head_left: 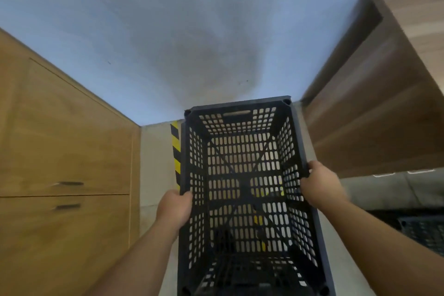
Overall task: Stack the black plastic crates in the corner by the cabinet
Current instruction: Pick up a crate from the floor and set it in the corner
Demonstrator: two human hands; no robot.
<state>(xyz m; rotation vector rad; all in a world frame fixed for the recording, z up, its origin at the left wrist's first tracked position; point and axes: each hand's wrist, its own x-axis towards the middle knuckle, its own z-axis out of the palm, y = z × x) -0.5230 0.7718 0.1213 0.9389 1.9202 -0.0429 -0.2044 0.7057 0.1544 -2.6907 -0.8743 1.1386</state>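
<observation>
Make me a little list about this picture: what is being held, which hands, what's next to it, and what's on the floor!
held: black crate, empty, open side up
left hand: grips the crate's left rim
right hand: grips the crate's right rim
left of it: wooden cabinet with two handles
right of it: wooden shelf
floor: yellow-black tape
also: another crate, lower right

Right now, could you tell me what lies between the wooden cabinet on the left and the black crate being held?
In the head view, bare pale floor and a yellow-and-black striped strip beside the black crate separate it from the wooden cabinet.
</observation>
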